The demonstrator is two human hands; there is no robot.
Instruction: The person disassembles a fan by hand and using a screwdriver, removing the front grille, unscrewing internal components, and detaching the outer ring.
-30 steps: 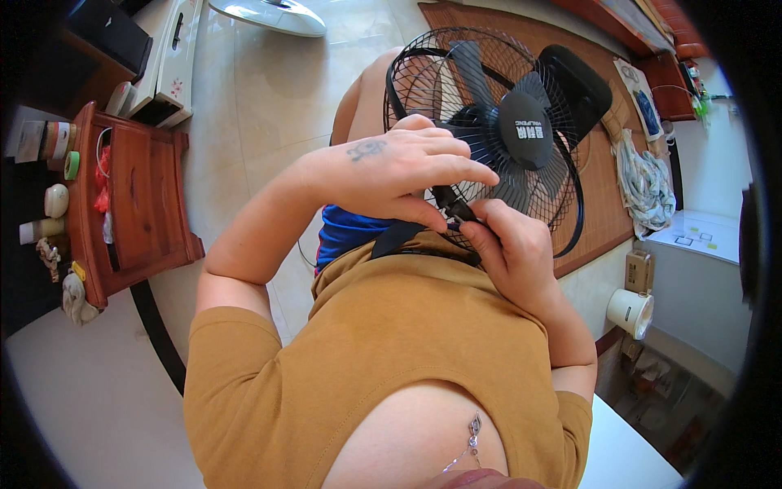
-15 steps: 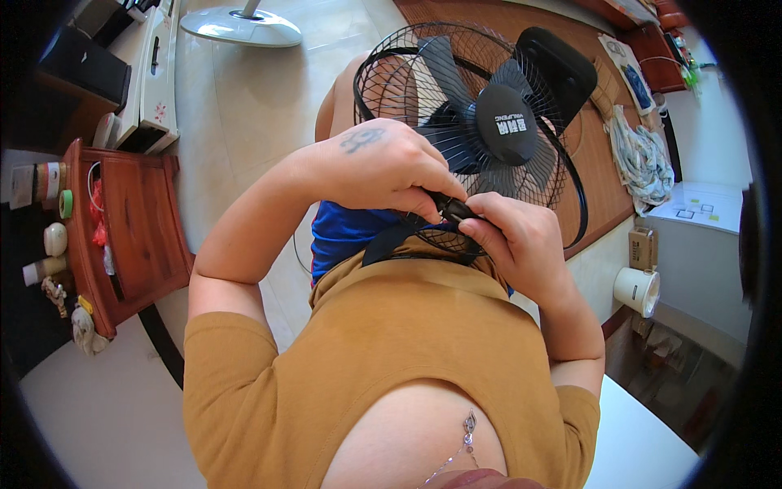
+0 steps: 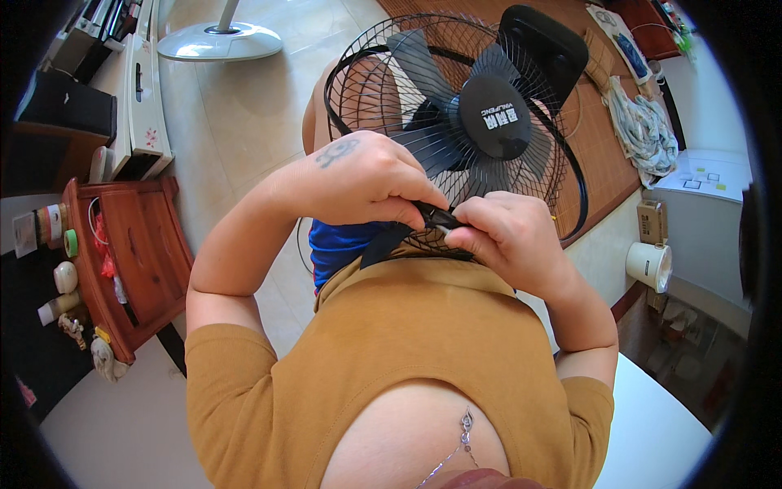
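A black fan with a wire cage and dark blades lies in front of me against my legs, with its black base at the upper right. My left hand grips a small black part at the near edge of the cage, fingers curled over it. My right hand pinches the same part from the right, with a small metallic piece showing at its thumb. Exactly what this part is, I cannot make out. A black strap lies below my left hand.
A wooden cabinet stands at left, near a white unit. A white stand base is on the tiled floor. At right are a wooden platform, bundled cloth, a cardboard box and a white cylindrical container.
My left fingers have curled down from a spread position onto the black part, and my right hand stays pinched there. The fan appears farther up and left as the view shifts.
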